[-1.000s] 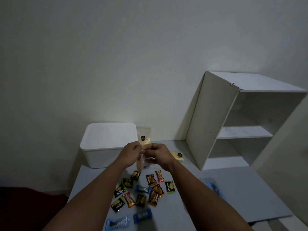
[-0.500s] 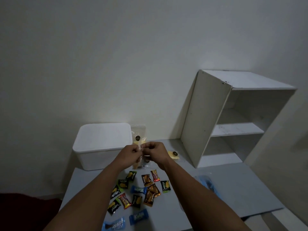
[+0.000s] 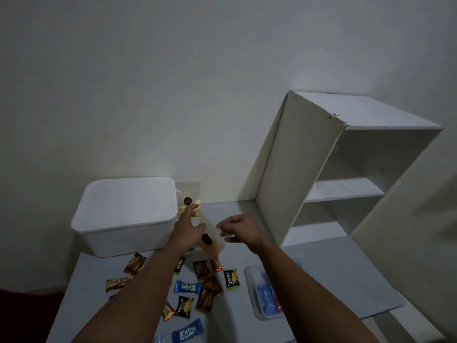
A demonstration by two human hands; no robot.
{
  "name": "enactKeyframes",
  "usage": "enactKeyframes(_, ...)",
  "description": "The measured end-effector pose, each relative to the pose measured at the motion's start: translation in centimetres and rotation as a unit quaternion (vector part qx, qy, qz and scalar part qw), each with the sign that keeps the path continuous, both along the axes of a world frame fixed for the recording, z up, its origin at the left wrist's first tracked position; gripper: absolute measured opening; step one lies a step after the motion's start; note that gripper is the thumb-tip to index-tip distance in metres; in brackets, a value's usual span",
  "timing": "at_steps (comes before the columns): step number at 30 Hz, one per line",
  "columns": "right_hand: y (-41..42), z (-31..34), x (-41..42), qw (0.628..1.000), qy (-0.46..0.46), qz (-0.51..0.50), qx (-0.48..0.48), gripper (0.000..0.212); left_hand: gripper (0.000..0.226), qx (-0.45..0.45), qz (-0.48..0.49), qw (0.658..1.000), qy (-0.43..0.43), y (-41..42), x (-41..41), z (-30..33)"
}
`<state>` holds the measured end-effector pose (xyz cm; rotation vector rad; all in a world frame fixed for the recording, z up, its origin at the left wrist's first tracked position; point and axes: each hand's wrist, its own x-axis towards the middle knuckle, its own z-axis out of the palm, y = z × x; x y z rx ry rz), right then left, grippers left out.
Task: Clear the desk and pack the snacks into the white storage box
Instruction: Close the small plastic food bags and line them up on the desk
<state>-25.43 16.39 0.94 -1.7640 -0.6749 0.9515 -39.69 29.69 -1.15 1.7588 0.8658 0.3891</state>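
The white storage box stands at the desk's back left with its lid on. My right hand pinches the top edge of a clear snack bag with a black sticker and orange contents, which hangs tilted above the desk. My left hand is open beside the bag, fingers stretched toward a second clear packet that leans on the wall next to the box. Several small wrapped snacks lie on the desk under my arms, among them a blue Kalpa bar and a green Nextar pack.
A white shelf unit stands on the desk's back right. A clear plastic tray with blue items sits near the right front. Another blue Kalpa bar lies at the front edge. The wall is close behind the box.
My hands were together on the clear bag; now they have come apart. The left hand has let go and reached toward the packet by the box, while the right keeps the bag.
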Motion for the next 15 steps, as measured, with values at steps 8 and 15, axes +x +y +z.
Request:
enactKeyframes(8, 3.4, -3.2, 9.1, 0.998, 0.064, -0.023, -0.002, 0.016, 0.013, -0.098, -0.031, 0.994, 0.047, 3.7, 7.2, -5.2)
enactKeyframes(15, 7.8, -10.8, 14.4, 0.998, 0.051, 0.002, -0.037, 0.023, 0.015, -0.161, 0.084, 0.983, 0.026, 6.8, 13.6, -8.5)
